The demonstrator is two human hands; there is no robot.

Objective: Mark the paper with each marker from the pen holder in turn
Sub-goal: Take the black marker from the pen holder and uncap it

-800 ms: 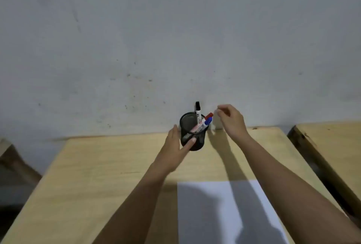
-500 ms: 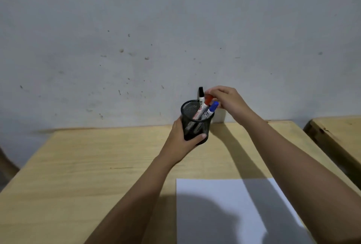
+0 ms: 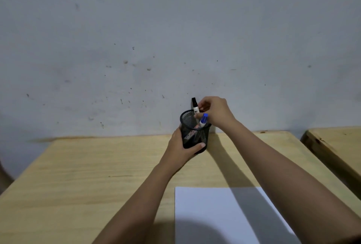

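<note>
At frame centre our left hand (image 3: 180, 149) now grips the pen holder (image 3: 195, 132) firmly; our right hand (image 3: 214, 112) has closed over the markers, apparently pinching the red one, paper (image 3: 224, 214) unmarked at lower right

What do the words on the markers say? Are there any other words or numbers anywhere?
Black-capped marker: dark print on its white barrel, too blurred to read.
Blue-capped marker: print on its barrel, too small to read.
Mesh pen holder, paper, desk: no writing shows.
</note>
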